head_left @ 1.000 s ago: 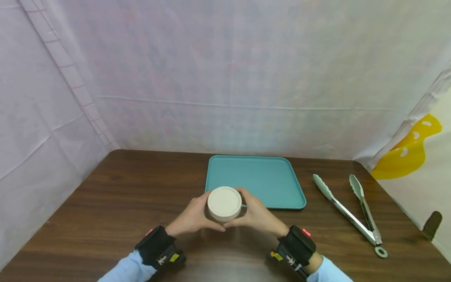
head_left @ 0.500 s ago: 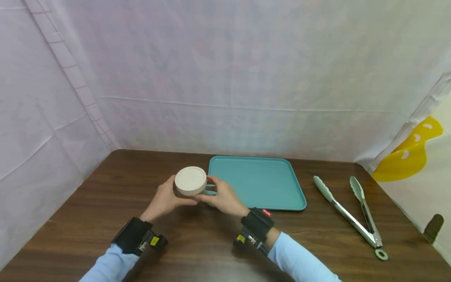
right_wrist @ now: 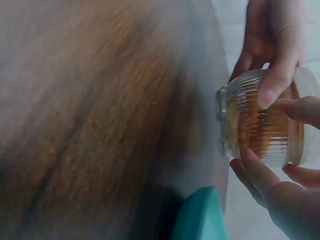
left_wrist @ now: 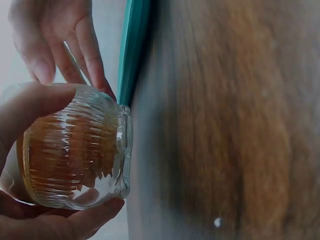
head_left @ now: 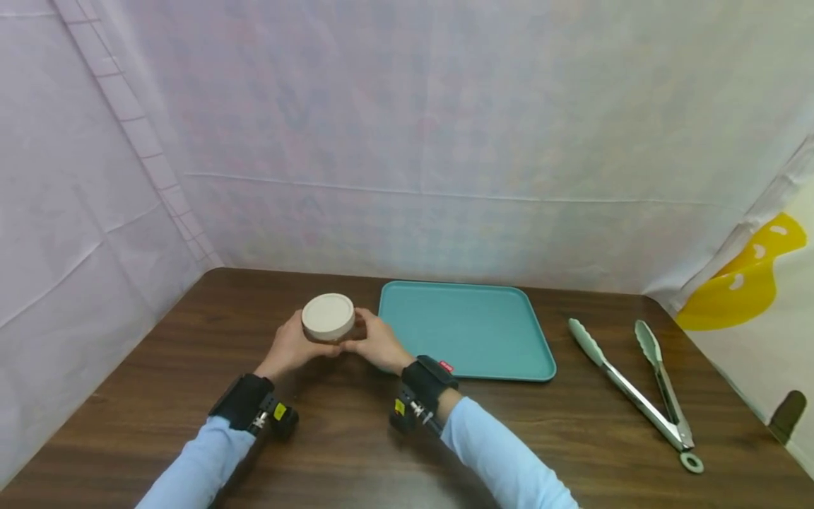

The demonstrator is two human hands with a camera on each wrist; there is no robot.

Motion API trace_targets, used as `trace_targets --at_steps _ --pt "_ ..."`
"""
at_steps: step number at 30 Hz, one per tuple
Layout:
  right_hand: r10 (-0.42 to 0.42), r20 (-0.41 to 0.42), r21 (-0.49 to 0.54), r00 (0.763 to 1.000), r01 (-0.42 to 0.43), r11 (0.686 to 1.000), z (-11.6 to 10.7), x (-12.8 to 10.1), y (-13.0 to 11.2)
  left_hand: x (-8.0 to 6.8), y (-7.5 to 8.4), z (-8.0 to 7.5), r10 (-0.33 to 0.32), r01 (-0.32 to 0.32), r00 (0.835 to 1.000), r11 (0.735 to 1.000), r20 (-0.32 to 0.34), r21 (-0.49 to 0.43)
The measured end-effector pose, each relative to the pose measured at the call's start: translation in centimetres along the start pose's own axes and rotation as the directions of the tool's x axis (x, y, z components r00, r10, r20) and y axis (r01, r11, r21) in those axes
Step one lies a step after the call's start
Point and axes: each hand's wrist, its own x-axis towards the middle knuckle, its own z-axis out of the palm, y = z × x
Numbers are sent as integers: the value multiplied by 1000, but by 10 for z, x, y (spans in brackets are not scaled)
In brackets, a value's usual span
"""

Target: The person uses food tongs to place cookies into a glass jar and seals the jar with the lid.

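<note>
A ribbed glass jar with a white lid and amber-brown contents is held upright just above the wooden table, left of the tray. My left hand grips it from the left; in the left wrist view its thumb lies on one side of the glass and fingers on the other. From the right, my right hand holds the jar too, with its fingers against the ribbed wall. The lid hides the jar's body in the head view.
A turquoise tray lies at the back of the table, right of the jar. Farther right are spread metal tongs with pale green tips. White cloth hangs behind the table, and a yellow shape shows at the right.
Both hands have carried the jar left and slightly away, from in front of the tray to beside its left edge. Tray and tongs have stayed in place.
</note>
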Motion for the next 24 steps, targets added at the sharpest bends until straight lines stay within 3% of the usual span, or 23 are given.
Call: trace_targets --at_steps 10,17,20,24 --pt "45 -5 -41 999 -45 998 9 7 6 3 -8 2 -23 24 999 1000 39 -4" --pt "16 -31 -70 999 -18 997 11 6 7 6 -11 3 -26 32 998 994 64 -107" --pt "13 -24 -55 1000 -14 998 11 6 9 6 -14 5 43 -26 996 978 81 -207" --pt "29 2 -10 1000 -29 1000 10 5 12 5 -17 2 163 -116 978 943 130 -311"
